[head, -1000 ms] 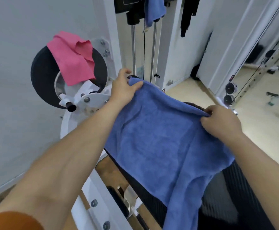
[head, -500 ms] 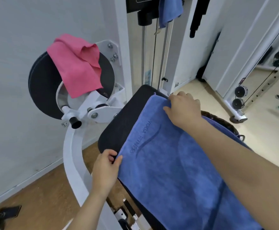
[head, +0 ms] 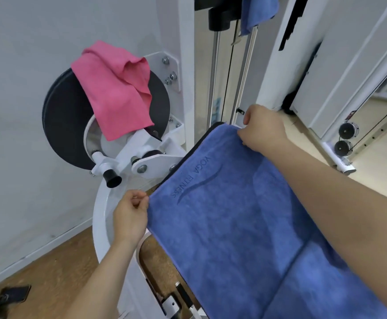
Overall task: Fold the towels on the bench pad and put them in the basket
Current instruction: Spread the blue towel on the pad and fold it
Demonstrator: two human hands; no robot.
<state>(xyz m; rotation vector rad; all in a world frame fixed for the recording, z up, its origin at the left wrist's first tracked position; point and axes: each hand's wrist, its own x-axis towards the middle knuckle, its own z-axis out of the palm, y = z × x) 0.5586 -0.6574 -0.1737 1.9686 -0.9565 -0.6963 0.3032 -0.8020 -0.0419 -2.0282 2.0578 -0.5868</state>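
Your left hand (head: 130,217) pinches the near-left corner of the blue towel (head: 245,226) between thumb and fingers, closed on the cloth. Your right hand (head: 262,131) is closed on the far corner of the same short edge, at the top of the bench pad (head: 189,155). So both hands hold 1 edge, and this edge runs from near-left to far-right between them.

The towel lies flat on the pad, with its long axis going from this held edge down toward you and to the lower right, out of the picture. The printed words sit just inside the left border. I judge the next fold must bring the held edge along this long axis, toward the hidden far end; neither hand is nearer to it, so they should travel together.

1 pink towel (head: 116,88) hangs over the black disc (head: 66,120) of the machine, well apart to the left. The basket is not visible.
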